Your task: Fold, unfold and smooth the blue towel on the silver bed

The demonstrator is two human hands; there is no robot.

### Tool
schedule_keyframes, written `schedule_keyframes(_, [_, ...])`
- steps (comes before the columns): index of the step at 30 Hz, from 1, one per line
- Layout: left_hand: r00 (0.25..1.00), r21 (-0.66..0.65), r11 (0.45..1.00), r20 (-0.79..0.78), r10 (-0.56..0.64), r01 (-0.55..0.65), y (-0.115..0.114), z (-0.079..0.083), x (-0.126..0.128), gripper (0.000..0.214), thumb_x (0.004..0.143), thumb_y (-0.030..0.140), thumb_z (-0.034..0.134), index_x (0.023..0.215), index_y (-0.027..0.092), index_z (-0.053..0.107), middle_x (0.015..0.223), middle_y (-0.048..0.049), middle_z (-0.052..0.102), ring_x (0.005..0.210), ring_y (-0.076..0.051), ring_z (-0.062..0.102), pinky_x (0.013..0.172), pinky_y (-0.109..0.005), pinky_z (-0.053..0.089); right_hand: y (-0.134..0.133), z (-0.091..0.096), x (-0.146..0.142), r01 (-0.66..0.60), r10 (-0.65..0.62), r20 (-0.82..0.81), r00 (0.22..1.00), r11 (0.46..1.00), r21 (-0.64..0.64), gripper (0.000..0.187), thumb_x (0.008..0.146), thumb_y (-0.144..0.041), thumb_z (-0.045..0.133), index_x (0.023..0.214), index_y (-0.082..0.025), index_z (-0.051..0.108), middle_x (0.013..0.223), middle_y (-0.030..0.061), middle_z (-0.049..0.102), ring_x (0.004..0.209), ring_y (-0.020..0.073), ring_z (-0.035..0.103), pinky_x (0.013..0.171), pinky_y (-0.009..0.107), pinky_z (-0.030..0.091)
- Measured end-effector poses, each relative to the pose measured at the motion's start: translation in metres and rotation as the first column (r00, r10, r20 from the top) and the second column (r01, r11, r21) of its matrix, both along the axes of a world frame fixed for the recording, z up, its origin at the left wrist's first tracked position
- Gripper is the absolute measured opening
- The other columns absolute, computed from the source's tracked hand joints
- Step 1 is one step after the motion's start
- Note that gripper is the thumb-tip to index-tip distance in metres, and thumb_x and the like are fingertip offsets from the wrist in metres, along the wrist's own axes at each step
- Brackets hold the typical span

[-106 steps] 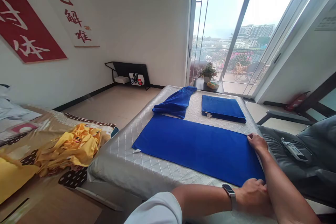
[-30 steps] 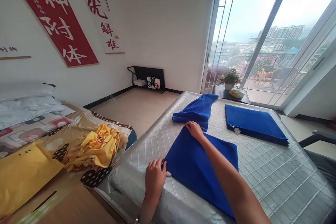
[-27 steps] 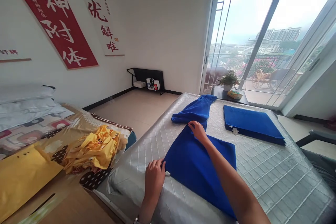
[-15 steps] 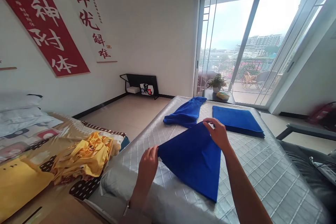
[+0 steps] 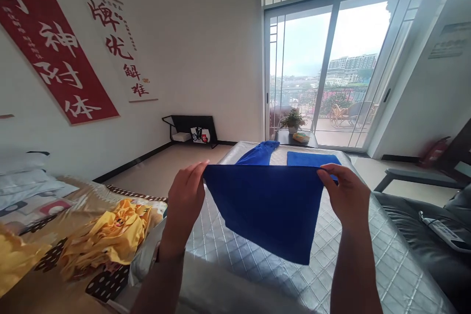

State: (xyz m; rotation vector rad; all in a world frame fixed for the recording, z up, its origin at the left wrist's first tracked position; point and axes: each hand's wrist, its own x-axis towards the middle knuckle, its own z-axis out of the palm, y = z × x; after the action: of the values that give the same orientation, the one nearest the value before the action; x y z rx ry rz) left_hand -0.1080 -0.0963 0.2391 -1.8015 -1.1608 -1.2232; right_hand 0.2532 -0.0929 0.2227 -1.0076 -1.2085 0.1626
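I hold a folded blue towel up in the air over the silver quilted mattress. My left hand pinches its upper left corner and my right hand pinches its upper right corner, so the cloth hangs down between them. Behind it on the mattress lie a crumpled blue towel and a neatly folded blue towel.
A bed on the left carries yellow garments and pillows. A small table with a potted plant stands by the glass sliding doors. A dark chair with a remote control is on the right.
The towel lay long on the mattress, was folded in half toward the left end, and has now been lifted off the mattress by both hands, stretched between them.
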Motion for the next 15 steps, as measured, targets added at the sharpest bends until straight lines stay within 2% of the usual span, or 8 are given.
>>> schedule_keyframes(4, [0.998,0.025,0.999,-0.042,-0.041,0.042,0.004,0.007,0.001,0.03,0.105,0.022,0.045,0.129,0.019,0.061,0.118,-0.0103,0.072,0.11,-0.022,0.066,0.101,-0.037,0.049,-0.015,0.005,0.005,0.062,-0.062,-0.002,0.998,0.998,-0.001,0.029,0.08,-0.05,0.078,0.094,-0.025,0.073,0.091,0.0008,0.074,0.084,0.0187,0.068,0.085,0.038,0.054])
schedule_keyframes(9, [0.988,-0.025,0.99,-0.069,-0.137,0.135,0.005,0.009,-0.001,0.023,0.104,0.021,0.046,0.122,0.021,0.061,0.116,-0.0087,0.072,0.11,-0.021,0.067,0.102,-0.037,0.049,-0.039,0.014,0.005,0.177,-0.177,0.078,0.981,0.984,0.012,0.033,0.082,-0.057,0.074,0.096,-0.027,0.073,0.088,-0.0002,0.071,0.08,0.0188,0.066,0.084,0.038,0.053])
schedule_keyframes(12, [0.972,-0.061,0.974,-0.077,-0.221,0.216,-0.008,0.012,0.002,0.022,0.103,0.017,0.046,0.118,0.023,0.061,0.114,-0.0066,0.072,0.107,-0.019,0.067,0.098,-0.034,0.051,-0.061,0.021,0.007,0.311,-0.309,0.161,0.937,0.95,0.015,0.031,0.085,-0.06,0.07,0.095,-0.03,0.074,0.084,-0.0006,0.069,0.079,0.0201,0.065,0.083,0.04,0.051])
schedule_keyframes(15, [0.947,-0.1,0.944,-0.03,-0.319,0.315,-0.033,0.016,0.012,0.019,0.102,0.015,0.049,0.114,0.025,0.06,0.112,-0.0045,0.072,0.102,-0.016,0.068,0.092,-0.03,0.054,-0.084,0.02,0.018,0.471,-0.473,0.176,0.863,0.88,0.058,0.023,0.085,-0.057,0.07,0.094,-0.036,0.074,0.086,0.0027,0.067,0.085,0.0251,0.065,0.082,0.044,0.048])
